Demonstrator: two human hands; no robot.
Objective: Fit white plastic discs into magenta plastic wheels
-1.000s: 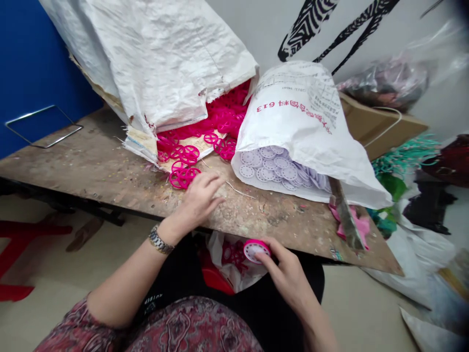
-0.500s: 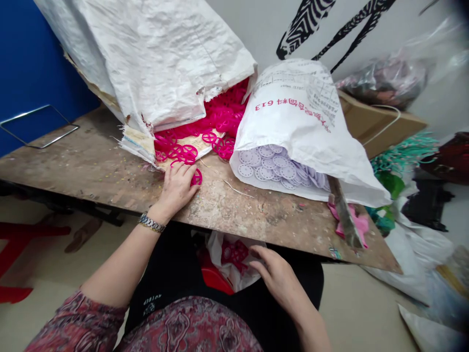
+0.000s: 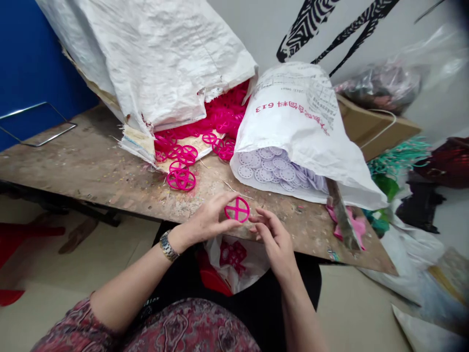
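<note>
My left hand (image 3: 207,220), with a metal watch on the wrist, pinches a pink plastic spoked ring (image 3: 237,209) by its edge above the table's front edge. Just right of that ring is my right hand (image 3: 273,234), its fingers bent and apart, with nothing visible in them. More pink rings (image 3: 181,180) lie in a small pile on the table, spilling from a large white woven sack (image 3: 164,63). Pale lilac round discs (image 3: 266,164) fill the mouth of a second white sack (image 3: 296,117) lying to the right.
The worn wooden table (image 3: 205,203) ends close to my body. A flat metal strip (image 3: 344,215) and a pink piece (image 3: 357,227) lie at its right end. Below the edge, a white bag (image 3: 252,266) holds pink pieces beside something red. A cardboard box (image 3: 377,127) stands behind.
My left hand has come away from the pile, moving right and toward me with one pink ring. My right hand has risen from above the lap bag to beside that ring.
</note>
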